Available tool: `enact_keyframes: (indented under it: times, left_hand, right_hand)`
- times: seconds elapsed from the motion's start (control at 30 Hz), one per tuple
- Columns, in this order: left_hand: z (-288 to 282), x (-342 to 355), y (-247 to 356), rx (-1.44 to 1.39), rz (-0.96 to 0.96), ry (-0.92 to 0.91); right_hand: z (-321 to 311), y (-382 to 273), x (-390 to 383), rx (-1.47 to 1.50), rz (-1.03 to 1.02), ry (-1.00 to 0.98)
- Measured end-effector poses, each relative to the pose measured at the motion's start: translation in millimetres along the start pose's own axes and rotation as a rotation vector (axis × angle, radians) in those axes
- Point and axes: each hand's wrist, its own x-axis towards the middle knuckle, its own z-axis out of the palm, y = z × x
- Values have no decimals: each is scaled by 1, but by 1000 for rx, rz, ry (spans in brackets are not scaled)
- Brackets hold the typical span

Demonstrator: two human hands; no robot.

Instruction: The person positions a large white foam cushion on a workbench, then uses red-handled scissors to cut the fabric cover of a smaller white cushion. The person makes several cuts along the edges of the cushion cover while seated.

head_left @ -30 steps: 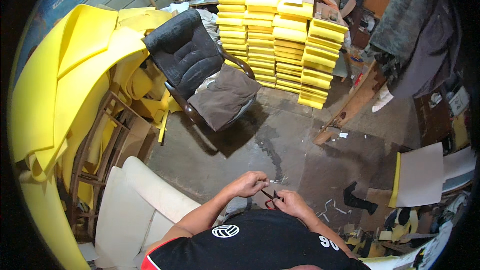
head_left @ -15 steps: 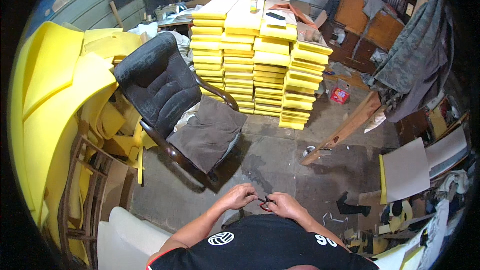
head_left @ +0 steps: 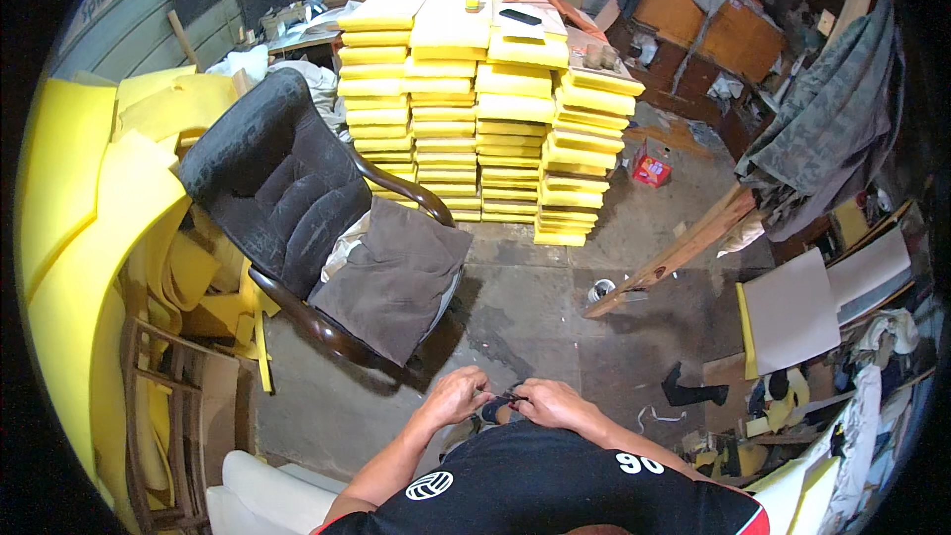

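The left hand (head_left: 458, 396) and the right hand (head_left: 548, 402) are meeting close in front of the person's chest, at about 6 o'clock in the view. Between them a small dark object (head_left: 502, 399) is sitting, too small to tell its kind. It is lying at 3 o'clock from the left hand and at 9 o'clock from the right hand, and both hands are touching it. The fingers of each hand are curling inward and seem to be pinching this object between the fingertips.

One dark armchair (head_left: 297, 218) is standing at about 10 o'clock from the hands, and one grey-brown cushion (head_left: 394, 277) is lying on its seat. At 12 o'clock, well apart from the hands, yellow foam slabs (head_left: 475, 119) are standing in about four stacks side by side; the single slabs are too many to count surely. One wooden plank (head_left: 674, 253) is leaning at 2 o'clock. Large yellow foam sheets (head_left: 79, 198) are bending at 9 o'clock.
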Motion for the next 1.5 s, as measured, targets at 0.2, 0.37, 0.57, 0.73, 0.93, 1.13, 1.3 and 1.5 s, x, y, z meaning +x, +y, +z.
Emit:
enact_keyframes:
  times: [0.2, 0.37, 0.57, 0.73, 0.93, 1.13, 1.3, 1.5]
  left_hand:
    - [-31, 46, -13, -120, -127, -58]
    - [-34, 97, -23, -328, -297, 57]
    - [-36, 163, 6, -320, -176, -238]
    - [-11, 212, -4, -78, 17, -351]
    - [14, 287, 28, 36, 277, -593]
    - [48, 351, 44, 79, 506, -912]
    - [59, 401, 45, 194, 530, -1160]
    - [71, 452, -4, 167, 673, -1418]
  right_hand:
    - [-25, 19, 34, 61, -58, 38]
    - [-53, 47, 52, 128, -49, 125]
    - [-84, 81, 39, 146, 94, 226]
    - [-81, 104, 25, 227, 197, 336]
    - [-69, 124, -3, 287, 399, 514]
    - [-70, 126, -19, 376, 559, 654]
    - [-70, 114, 11, 296, 844, 787]
    - [-74, 106, 57, 325, 958, 755]
